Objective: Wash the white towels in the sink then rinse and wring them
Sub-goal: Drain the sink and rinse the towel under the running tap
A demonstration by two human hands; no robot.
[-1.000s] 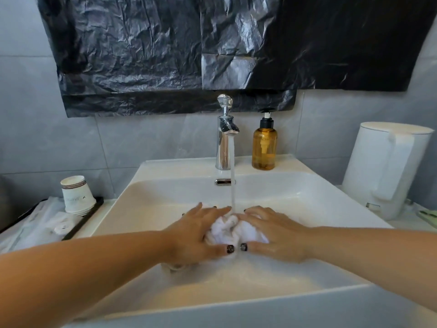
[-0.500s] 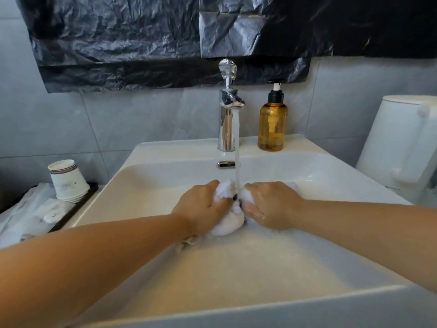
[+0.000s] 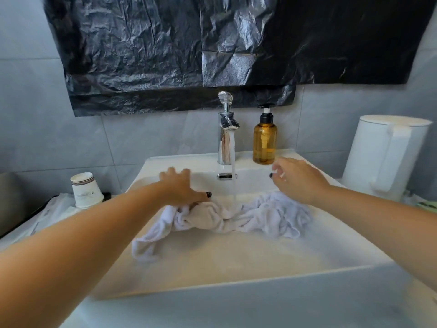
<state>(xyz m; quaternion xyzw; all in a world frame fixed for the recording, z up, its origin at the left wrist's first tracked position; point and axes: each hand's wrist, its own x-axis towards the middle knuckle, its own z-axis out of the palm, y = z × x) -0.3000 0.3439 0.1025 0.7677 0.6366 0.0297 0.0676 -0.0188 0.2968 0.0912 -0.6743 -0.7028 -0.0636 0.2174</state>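
A wet white towel [image 3: 267, 216] lies stretched and crumpled across the basin of the white sink [image 3: 236, 294]. Water runs from the chrome faucet [image 3: 225, 136] onto the towel's middle. My left hand [image 3: 181, 187] is above the towel's left part with fingers spread toward the back wall of the basin, and its thumb touches the cloth. My right hand [image 3: 299, 182] hovers above the towel's right part with loosely bent fingers and holds nothing. A small white speck sits by its fingertips.
An amber soap pump bottle [image 3: 264, 143] stands right of the faucet on the sink ledge. A white kettle [image 3: 383, 157] stands at the right. At the left, stacked paper cups [image 3: 85, 189] stand on a tray with plastic-wrapped items [image 3: 50, 210]. Black plastic sheeting [image 3: 189, 50] covers the wall above.
Both hands let go of the bunched towel and moved apart and upward. The towel went from a tight ball under the stream to lying spread across the basin.
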